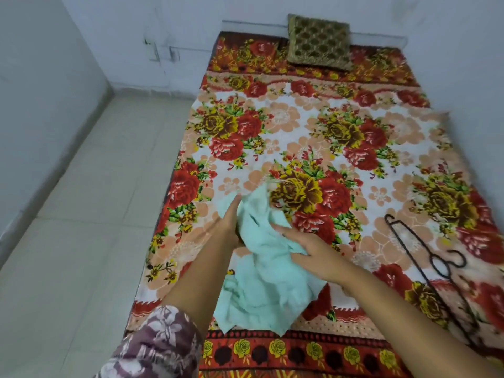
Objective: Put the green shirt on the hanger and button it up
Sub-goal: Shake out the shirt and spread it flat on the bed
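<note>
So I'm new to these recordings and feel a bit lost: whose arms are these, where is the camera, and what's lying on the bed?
There is no machine here: a person works with bare hands, and the single picture comes from a camera worn on their head, looking forward and down. The left hand and right hand are both on a crumpled green shirt, which lies on a bed covered by a flowered bedspread. The right hand seems to grip the cloth; the left looks flat against it. A dark hanger lies untouched further right, and a patterned cushion leans at the far end by the wall.
</note>
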